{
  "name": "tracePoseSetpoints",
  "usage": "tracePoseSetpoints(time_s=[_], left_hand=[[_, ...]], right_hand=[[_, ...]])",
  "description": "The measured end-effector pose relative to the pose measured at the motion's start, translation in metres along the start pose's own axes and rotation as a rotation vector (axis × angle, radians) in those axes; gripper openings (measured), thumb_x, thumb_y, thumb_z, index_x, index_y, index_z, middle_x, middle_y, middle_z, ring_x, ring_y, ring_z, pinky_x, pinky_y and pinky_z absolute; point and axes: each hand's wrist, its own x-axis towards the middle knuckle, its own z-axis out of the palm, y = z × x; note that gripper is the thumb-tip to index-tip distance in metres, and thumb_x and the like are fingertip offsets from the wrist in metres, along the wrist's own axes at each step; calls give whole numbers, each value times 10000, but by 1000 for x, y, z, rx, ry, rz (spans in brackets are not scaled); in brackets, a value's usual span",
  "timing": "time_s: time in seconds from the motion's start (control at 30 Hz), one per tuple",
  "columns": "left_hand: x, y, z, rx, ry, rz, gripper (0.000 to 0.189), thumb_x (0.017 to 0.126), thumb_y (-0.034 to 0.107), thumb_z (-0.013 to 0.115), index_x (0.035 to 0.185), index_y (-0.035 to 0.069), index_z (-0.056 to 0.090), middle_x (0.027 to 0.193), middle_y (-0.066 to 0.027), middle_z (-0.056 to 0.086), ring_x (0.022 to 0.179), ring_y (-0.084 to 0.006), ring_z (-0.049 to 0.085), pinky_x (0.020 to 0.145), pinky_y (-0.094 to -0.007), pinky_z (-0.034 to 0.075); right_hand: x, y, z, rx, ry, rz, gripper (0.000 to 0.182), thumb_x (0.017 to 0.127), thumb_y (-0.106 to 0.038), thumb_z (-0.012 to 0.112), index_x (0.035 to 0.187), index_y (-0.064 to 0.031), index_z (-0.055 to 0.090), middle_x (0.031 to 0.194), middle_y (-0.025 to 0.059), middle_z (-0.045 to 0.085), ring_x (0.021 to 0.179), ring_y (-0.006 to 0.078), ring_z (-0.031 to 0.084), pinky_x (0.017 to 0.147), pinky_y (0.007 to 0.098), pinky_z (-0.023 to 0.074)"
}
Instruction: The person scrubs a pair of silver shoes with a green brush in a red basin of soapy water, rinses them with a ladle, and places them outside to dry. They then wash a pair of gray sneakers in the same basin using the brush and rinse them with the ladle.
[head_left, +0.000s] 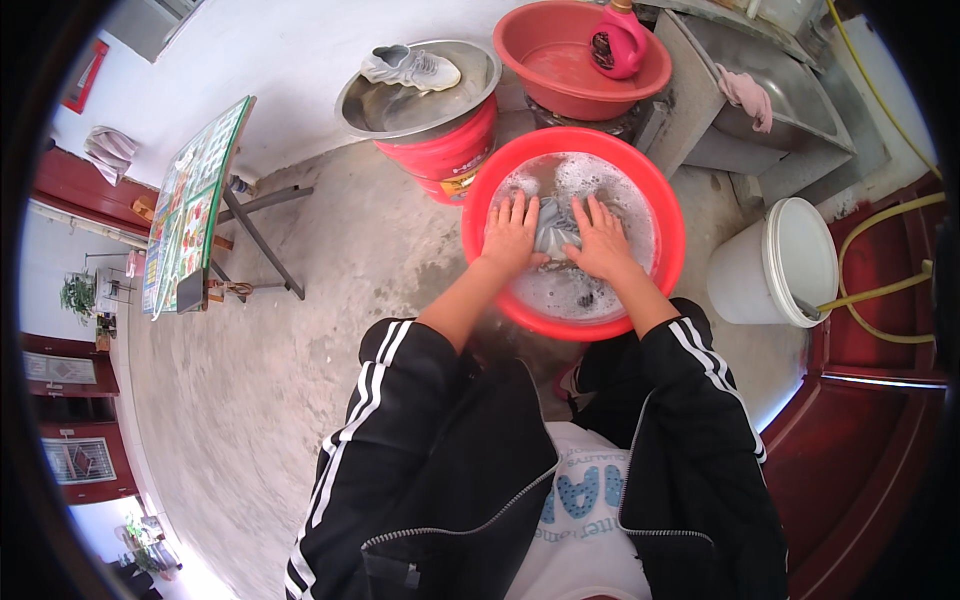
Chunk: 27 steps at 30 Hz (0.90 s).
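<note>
A grey shoe (553, 226) lies partly under foamy water in a red plastic basin (671, 225) on the floor in front of me. My left hand (513, 234) rests palm down along the shoe's left side, with its thumb at the near end. On the other side is my right hand (600, 238), its fingers spread and its thumb against the shoe. Neither hand is wrapped around it. Suds (600, 176) hide part of the shoe and the water around it.
Behind the basin, another grey shoe (411, 67) sits in a metal bowl (360, 112) on a red bucket (450, 161). A pink detergent bottle (619, 45) stands in a second basin (517, 37). A white bucket (739, 262) is right; a folding table (202, 195) is left.
</note>
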Motion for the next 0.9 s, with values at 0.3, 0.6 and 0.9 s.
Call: tracePoseSetpoints(time_s=[0.3, 0.6, 0.9], left_hand=[[6, 19, 21, 34, -312, -59, 871, 817, 398, 578, 1443, 41, 90, 1484, -212, 117, 1337, -422, 199, 1046, -542, 248], [17, 33, 17, 155, -500, -144, 768, 838, 259, 486, 1435, -2, 80, 1495, -203, 100, 1360, -380, 182, 1056, -538, 222], [15, 24, 11, -37, -362, -163, 813, 816, 298, 566, 1428, 15, 111, 1420, -179, 255, 1271, -363, 320, 1011, -472, 332]], right_hand=[[9, 10, 13, 64, -253, 136, 911, 751, -332, 673, 1443, -116, 121, 1469, 195, 177, 1331, 386, 231, 1073, 472, 236], [14, 11, 21, 2, -328, 128, 810, 775, -324, 635, 1428, -110, 207, 1464, 206, 201, 1338, 355, 240, 1073, 454, 244], [9, 9, 1, -16, -268, 54, 711, 753, -320, 660, 1342, -83, 340, 1375, 206, 334, 1285, 345, 324, 1046, 440, 275]])
